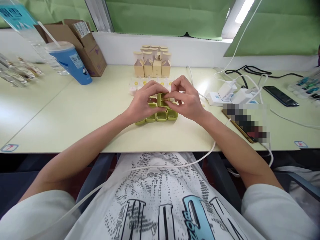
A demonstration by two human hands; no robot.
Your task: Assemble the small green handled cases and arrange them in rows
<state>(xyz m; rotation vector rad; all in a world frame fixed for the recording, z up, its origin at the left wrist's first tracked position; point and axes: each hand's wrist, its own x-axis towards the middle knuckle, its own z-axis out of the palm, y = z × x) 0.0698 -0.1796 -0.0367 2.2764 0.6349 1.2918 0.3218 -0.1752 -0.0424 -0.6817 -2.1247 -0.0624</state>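
Note:
Both of my hands meet over the middle of the pale table (pixel 82 113). My left hand (pixel 143 101) and my right hand (pixel 187 98) pinch one small green box (pixel 162 99) between their fingertips, tilted up on its side. Beneath it lies a row of small green open boxes (pixel 162 116), touching one another. Behind them are several white round pieces with yellow dots (pixel 140 83), and farther back a cluster of small cream cartons (pixel 152 65).
A blue cup with lid and straw (pixel 71 63) and a brown cardboard box (pixel 82 43) stand at the back left. A white power strip with plugs and cables (pixel 231 95), a dark phone (pixel 280 95) and a blurred flat item (pixel 246 121) lie to the right.

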